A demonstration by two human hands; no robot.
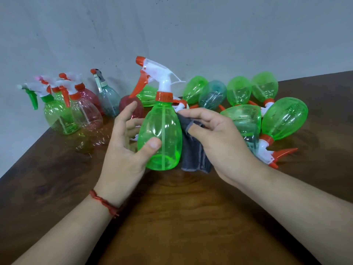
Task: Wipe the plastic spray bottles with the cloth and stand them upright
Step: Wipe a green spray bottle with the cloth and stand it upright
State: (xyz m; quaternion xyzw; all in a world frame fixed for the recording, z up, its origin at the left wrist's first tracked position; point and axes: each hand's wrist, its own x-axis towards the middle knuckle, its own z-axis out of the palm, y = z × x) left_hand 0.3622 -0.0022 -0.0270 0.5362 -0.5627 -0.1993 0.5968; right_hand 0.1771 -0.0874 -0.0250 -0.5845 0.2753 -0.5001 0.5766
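Left hand (124, 150) loosely grips the green spray bottle (162, 131), right hand (215, 142) pinching grey cloth (194, 155) against it; firm wiping may dislodge it.

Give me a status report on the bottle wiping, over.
Left hand holds green bottle upright. Right hand holds cloth against its side. Lying bottles crowd the right.
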